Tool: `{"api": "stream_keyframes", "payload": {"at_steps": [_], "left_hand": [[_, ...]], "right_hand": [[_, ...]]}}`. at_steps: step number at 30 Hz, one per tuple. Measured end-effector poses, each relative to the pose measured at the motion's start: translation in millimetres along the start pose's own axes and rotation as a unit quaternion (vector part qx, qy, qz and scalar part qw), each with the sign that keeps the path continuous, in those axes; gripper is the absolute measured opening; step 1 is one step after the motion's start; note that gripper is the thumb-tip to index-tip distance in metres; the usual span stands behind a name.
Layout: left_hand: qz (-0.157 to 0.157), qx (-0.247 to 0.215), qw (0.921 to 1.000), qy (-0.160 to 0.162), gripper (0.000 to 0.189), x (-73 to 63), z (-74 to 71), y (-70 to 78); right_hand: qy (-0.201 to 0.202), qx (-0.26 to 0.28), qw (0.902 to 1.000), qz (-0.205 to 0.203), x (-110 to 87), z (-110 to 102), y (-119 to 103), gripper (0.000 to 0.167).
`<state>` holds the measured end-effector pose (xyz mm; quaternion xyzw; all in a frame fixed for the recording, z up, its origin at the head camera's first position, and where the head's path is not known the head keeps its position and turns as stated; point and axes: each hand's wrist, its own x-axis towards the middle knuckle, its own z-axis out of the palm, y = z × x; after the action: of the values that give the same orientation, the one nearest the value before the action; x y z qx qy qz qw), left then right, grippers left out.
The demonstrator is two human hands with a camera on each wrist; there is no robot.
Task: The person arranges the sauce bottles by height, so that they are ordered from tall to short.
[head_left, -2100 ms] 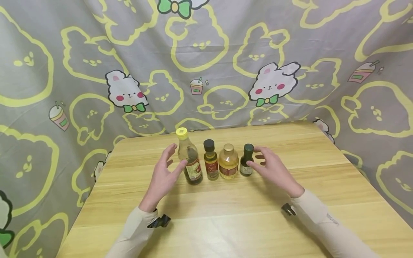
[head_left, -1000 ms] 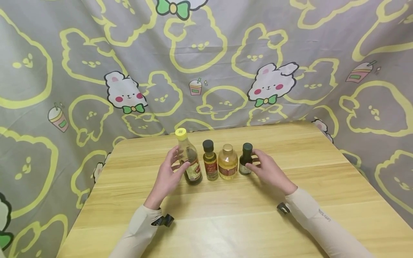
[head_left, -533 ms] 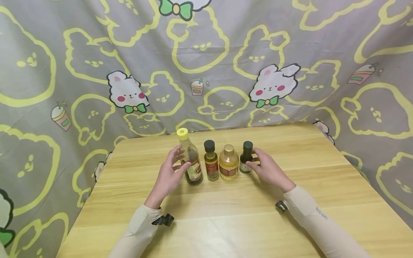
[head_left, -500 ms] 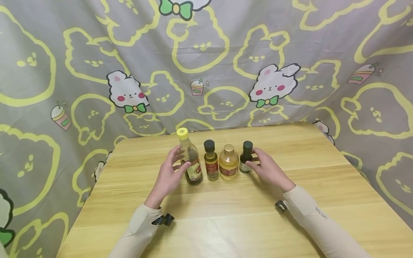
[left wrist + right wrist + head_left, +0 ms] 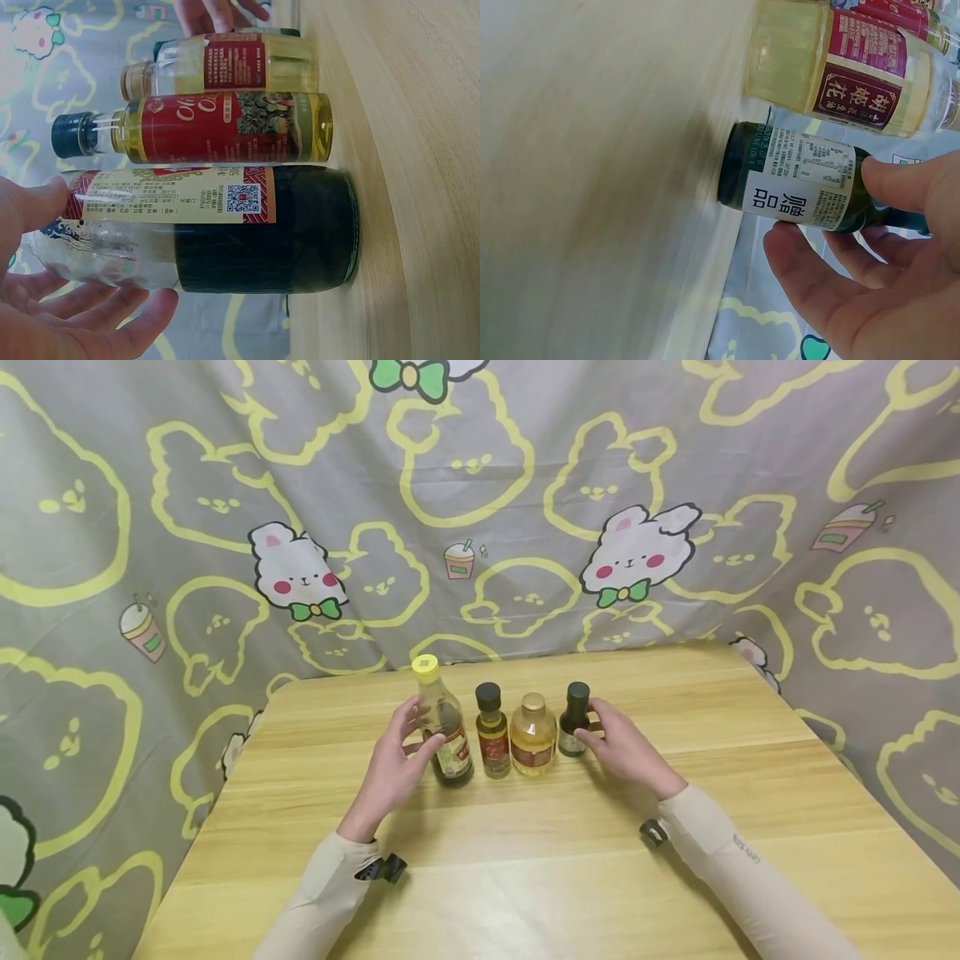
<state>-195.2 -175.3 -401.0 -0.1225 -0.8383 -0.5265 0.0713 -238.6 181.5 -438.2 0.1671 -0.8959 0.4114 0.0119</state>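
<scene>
My left hand (image 5: pixel 397 760) holds a tall, yellow-capped glass bottle of dark liquid (image 5: pixel 450 752) at its upper body. In the left wrist view the thumb (image 5: pixel 41 202) lies on its label and the fingers curve along the opposite side. On the right, my right hand (image 5: pixel 626 747) grips a small dark green bottle (image 5: pixel 573 727) between thumb and fingers. The right wrist view shows that bottle's white label (image 5: pixel 799 176); whether its base touches the table I cannot tell. Between the hands stand a black-capped olive oil bottle (image 5: pixel 493 747) and a rounder bottle of pale yellow oil (image 5: pixel 533 743).
All the bottles are in a row on a light wooden table (image 5: pixel 495 877). Behind it hangs a grey patterned curtain (image 5: pixel 480 485). The two middle bottles stand close together, with a narrow gap to the small green one.
Both hands have come in from beside the outer bottles and taken hold of them. The small green bottle has shifted slightly upward in the head view; the others stand where they were.
</scene>
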Motion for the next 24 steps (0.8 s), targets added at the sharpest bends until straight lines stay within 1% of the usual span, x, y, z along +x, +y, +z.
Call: {"api": "stream_keyframes", "payload": {"at_steps": [8,19,24], "left_hand": [[0.003,0.001,1.0,0.0,0.068,0.6,0.5,0.3],[0.006,-0.003,1.0,0.0,0.071,1.6,-1.5,-0.4],[0.005,-0.003,1.0,-0.003,0.07,1.4,-0.3,-0.9]], "right_hand": [[-0.002,-0.011,0.9999,0.008,5.1,-2,1,0.047],[0.0,0.001,0.9994,0.035,18.4,-5,2,0.049],[-0.002,-0.003,0.9991,0.043,22.1,-6,5,0.05]]}}
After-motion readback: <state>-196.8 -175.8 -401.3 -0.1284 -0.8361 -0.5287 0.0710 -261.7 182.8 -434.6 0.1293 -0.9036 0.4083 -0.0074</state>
